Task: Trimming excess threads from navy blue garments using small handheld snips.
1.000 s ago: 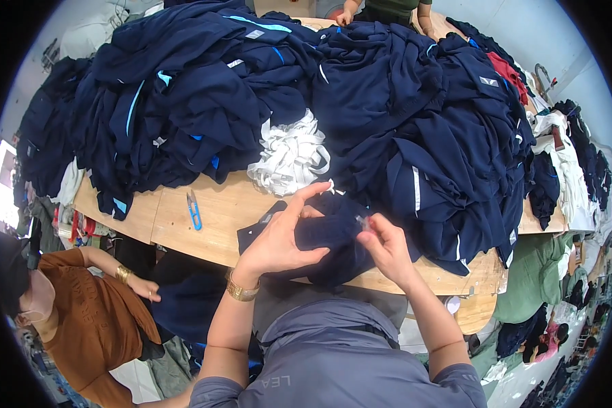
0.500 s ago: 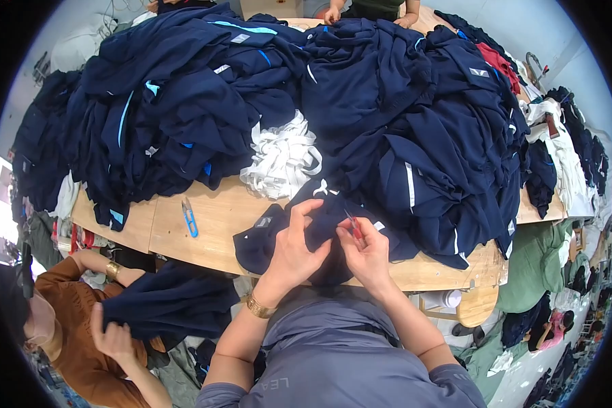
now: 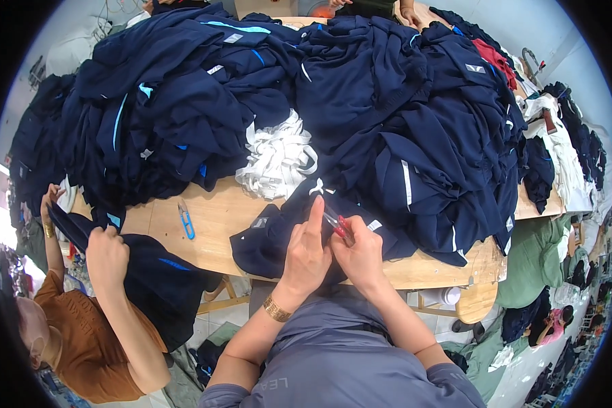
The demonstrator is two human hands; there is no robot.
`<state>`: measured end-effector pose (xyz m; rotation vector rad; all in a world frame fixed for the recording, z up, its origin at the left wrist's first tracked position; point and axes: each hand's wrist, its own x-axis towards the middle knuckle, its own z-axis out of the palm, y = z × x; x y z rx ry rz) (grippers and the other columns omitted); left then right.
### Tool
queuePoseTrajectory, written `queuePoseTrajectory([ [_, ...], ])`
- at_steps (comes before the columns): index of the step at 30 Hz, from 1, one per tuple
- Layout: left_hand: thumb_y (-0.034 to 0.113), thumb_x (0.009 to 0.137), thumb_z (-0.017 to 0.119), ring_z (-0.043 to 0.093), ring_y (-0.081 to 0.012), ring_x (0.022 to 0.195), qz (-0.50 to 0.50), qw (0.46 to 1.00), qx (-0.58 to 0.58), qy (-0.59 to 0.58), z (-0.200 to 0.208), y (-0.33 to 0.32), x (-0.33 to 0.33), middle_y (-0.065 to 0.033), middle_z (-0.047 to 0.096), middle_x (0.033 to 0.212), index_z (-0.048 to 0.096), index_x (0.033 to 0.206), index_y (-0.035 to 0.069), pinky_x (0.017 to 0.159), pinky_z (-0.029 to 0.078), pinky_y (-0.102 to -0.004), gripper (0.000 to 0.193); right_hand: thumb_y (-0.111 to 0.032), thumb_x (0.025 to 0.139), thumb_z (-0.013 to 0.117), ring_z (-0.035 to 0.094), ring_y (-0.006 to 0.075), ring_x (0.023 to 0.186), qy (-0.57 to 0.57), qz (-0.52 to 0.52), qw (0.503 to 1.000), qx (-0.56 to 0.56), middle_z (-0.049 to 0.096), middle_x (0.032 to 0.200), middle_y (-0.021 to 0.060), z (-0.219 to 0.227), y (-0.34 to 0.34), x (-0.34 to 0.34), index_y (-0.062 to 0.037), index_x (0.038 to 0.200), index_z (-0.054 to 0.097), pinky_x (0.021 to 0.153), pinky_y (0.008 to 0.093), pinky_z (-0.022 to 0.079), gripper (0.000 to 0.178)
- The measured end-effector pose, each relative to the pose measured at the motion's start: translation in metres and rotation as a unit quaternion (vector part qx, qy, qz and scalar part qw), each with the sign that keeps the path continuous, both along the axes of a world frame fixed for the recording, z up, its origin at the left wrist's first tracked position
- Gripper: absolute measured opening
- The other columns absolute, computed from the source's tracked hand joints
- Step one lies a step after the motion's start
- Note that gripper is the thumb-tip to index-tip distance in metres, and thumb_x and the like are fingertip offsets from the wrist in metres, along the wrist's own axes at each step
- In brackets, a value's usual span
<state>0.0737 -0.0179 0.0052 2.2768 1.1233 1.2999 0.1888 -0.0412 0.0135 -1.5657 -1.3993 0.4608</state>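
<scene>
My right hand (image 3: 358, 255) is closed around a pair of red thread snips (image 3: 342, 231), their metal blades pointing up and left. Against it, my left hand (image 3: 307, 255) has its index finger stretched up and the other fingers curled in beside the blades. What those fingers hold, if anything, is too small to make out. Both hands are over a navy garment (image 3: 258, 245) with small white tags, lying at the table's near edge. Just beyond my left fingertip is a small white piece of ribbon (image 3: 317, 186). A tangled heap of white tape (image 3: 277, 162) lies farther back.
Large heaps of navy garments (image 3: 177, 95) cover the wooden table (image 3: 160, 228). Blue thread snips (image 3: 186, 220) lie to the left. A co-worker in a brown shirt (image 3: 95, 340) handles a navy garment at near left. Another person's hand (image 3: 409, 15) shows at the far edge.
My hands have come together; the left one moved right and curled its fingers beside the snips. At left, the co-worker raised both arms, lifting the navy garment.
</scene>
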Motion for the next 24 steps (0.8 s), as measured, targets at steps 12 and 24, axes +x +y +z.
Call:
queuePoseTrajectory([
  [12,0.005,0.063,0.076,0.060,-0.0175,0.081,-0.031,0.951,-0.251,-0.180,0.028,0.003,-0.007,-0.0161,0.040,0.130,0.012,0.142,0.001,0.076,0.048,-0.0279,0.102,-0.015,0.091,0.054,0.028,0.0012,0.038,0.549,0.073,0.821,-0.136,0.036,0.052,-0.0066,-0.001,0.000,0.025,-0.0029,0.086,0.054,0.036,0.0179,0.024,0.012],
  [24,0.006,0.090,0.049,0.038,-0.0034,0.068,-0.138,0.879,-0.362,-0.280,0.027,0.032,-0.034,0.0010,0.047,0.085,0.020,0.142,0.007,0.064,0.036,-0.0178,0.059,-0.035,0.079,0.066,0.053,0.0287,0.052,-0.164,0.236,0.958,0.023,0.054,0.062,0.0093,0.023,0.012,0.061,-0.0035,0.069,0.052,0.046,0.0336,0.040,0.036],
])
